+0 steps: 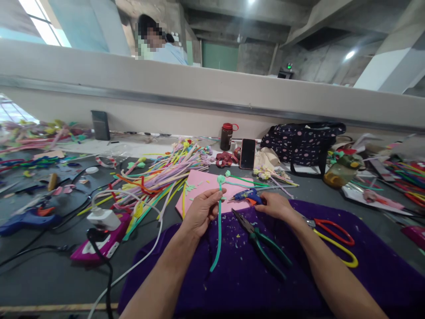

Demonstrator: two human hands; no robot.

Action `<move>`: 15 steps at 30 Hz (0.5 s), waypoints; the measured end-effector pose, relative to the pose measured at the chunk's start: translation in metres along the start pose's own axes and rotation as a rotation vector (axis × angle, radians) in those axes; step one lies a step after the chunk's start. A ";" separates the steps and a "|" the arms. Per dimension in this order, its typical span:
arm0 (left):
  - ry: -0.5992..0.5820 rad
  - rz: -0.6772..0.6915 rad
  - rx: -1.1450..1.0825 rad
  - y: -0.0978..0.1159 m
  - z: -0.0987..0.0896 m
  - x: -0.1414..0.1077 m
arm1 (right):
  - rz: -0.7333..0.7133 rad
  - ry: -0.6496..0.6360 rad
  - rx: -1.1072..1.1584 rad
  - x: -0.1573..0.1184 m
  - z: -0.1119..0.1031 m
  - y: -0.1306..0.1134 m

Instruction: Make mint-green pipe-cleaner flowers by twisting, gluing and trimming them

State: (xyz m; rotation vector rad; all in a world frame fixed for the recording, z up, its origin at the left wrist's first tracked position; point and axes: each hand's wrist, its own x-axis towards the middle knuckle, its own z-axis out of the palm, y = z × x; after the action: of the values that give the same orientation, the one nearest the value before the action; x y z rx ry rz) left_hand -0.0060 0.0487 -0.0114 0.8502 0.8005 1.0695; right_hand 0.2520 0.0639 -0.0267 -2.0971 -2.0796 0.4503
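While the left hand (203, 212) pinches a green fuzzy stem (219, 232), the right hand (275, 205) grips a glue gun (246, 195)

Taking the left fingertips as the clock's centre, the stem's pale green curled tuft (221, 179) stands at 12 o'clock and its free end hangs toward 6. The left thumb and fingers are closed on the stem, just below the tuft. At 3 o'clock, the right fingers are bent around the rear of the glue gun, whose nozzle points to 9, toward the stem. Whether the gun touches the pink sheet (192, 202), I cannot tell.

At 4 o'clock, long-nose pliers (254, 234) lie on the purple cloth (229, 288); a narrow strip of cloth separates them from the stem. Between 3 and 4, scissors (327, 240) lie partly under the right forearm. A wider cloth area, with small scraps, reaches the lower border of view. Toward 10, a stem bundle (169, 170) crowds the sheet's left edge.
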 end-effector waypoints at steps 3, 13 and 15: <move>0.009 -0.001 -0.007 0.001 0.001 -0.001 | -0.001 -0.006 0.052 0.004 0.003 0.001; 0.103 0.074 -0.115 0.007 -0.002 -0.001 | -0.154 0.111 0.932 -0.016 -0.010 -0.005; 0.113 0.074 -0.113 0.007 -0.003 -0.001 | -0.201 0.234 1.058 -0.023 -0.009 -0.014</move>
State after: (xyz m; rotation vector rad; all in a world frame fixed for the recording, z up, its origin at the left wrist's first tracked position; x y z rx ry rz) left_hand -0.0115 0.0499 -0.0063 0.7330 0.7995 1.2251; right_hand 0.2420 0.0426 -0.0110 -1.2241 -1.3828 0.9436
